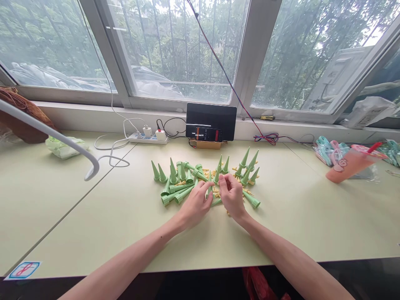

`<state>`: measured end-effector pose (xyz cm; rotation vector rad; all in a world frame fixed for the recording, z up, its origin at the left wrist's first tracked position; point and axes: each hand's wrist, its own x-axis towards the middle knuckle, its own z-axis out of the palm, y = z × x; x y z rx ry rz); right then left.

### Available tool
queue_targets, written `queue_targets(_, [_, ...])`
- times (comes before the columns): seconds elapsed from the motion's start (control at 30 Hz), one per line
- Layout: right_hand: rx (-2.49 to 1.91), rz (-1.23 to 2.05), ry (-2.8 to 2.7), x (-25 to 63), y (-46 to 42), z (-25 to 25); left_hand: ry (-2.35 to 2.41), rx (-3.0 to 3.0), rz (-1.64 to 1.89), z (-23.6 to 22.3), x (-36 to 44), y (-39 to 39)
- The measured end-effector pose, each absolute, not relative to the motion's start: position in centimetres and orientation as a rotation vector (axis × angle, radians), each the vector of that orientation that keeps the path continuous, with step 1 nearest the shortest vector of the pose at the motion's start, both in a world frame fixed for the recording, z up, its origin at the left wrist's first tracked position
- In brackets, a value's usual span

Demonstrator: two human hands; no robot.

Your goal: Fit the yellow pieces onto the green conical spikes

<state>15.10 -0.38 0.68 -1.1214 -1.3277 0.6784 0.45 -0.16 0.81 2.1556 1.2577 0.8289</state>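
In the head view, my left hand (197,202) has its fingers closed around an upright green plastic spike (210,181) at the middle of the table. Close beside it, my right hand (231,195) is pinched, thumb against forefinger; whatever lies between the fingertips is too small or hidden to make out. Several hollow green spikes lie on their sides to the left, among them a ribbed-collared spike (170,198). Others stand point up, such as a standing spike (245,157) at the right. Small yellow plastic pieces (246,192) are scattered among the spikes, partly hidden by my hands.
Behind the spikes, a phone (208,134) leans on a black tablet (211,114). A power strip (150,138) with chargers and cables sits back left, near a white lamp arm (62,143). To the right stand a pink drink cup (350,164) and bagged clips (328,151).
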Motion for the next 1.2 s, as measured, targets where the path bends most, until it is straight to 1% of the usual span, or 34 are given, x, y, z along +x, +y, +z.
queue_targets(0.2, [-1.14, 0.617, -1.373, 15.0, -0.6, 1.1, 1.257, 2.156, 0.866, 1.0, 0.6, -0.2])
queue_targets(0.4, [-1.17, 0.694, -1.398, 15.0, -0.4, 0.8, 1.164, 2.19, 0.91, 0.6, 0.5, 0.0])
queue_targets(0.63, [-1.179, 0.626, -1.535, 15.0, -0.1, 0.5, 1.12, 2.22, 0.913, 0.3, 0.4, 0.0])
queue_targets(0.73, [-1.136, 0.488, -1.613, 15.1, -0.2, 0.6, 1.107, 2.241, 0.934, 0.0, 0.4, 0.0])
queue_targets(0.83, [-1.068, 0.224, -1.647, 15.6, -0.3, 0.7, 1.028, 2.281, 1.019, -0.2, 0.5, 0.1])
queue_targets(0.97, [-1.042, -0.113, -1.5, 17.3, 0.1, 2.2, 0.941, 2.255, 1.202, -0.3, 0.7, 0.0])
queue_targets(1.07, [-1.135, -0.167, -1.449, 18.9, 1.6, 4.7, 0.884, 2.27, 1.213, -0.2, 0.8, 0.0])
queue_targets(1.13, [-1.182, -0.157, -1.525, 19.8, 3.2, 6.6, 0.874, 2.294, 1.14, -0.1, 0.9, 0.0])
queue_targets(1.2, [-1.217, -0.217, -1.588, 20.4, 4.9, 8.0, 0.873, 2.336, 1.058, -0.2, 1.0, 0.1])
